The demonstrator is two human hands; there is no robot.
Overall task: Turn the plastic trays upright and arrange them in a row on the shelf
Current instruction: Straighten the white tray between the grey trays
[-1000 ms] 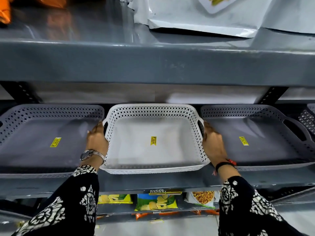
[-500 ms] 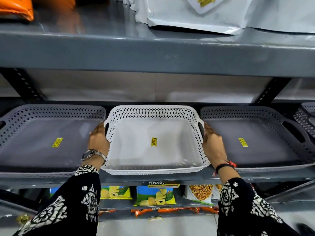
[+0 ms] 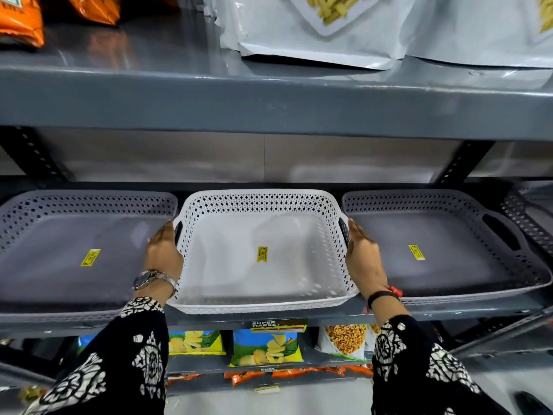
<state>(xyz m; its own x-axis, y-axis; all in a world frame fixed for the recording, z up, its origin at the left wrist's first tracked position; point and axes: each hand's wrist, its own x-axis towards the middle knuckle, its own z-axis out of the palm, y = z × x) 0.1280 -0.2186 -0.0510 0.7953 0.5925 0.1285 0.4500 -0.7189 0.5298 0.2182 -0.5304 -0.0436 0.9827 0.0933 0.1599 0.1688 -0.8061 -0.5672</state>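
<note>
A white perforated plastic tray (image 3: 263, 292) sits upright in the middle of the grey shelf (image 3: 329, 317). A grey tray (image 3: 74, 205) stands upright to its left and another grey tray (image 3: 449, 205) to its right, all in a row; each has a yellow sticker inside. My left hand (image 3: 163, 253) lies against the white tray's left handle with straight fingers. My right hand (image 3: 363, 256) presses its right handle the same way. The tray is held between both hands and rests on the shelf.
The edge of a darker tray (image 3: 529, 223) shows at the far right. The shelf above (image 3: 269, 106) hangs low over the trays and carries white pouches (image 3: 314, 31) and orange packets (image 3: 21, 22). Snack bags (image 3: 266, 348) fill the shelf below.
The view has tilted upward, showing more of the upper shelf. My hands stay at the white tray's sides and the tray has not visibly shifted.
</note>
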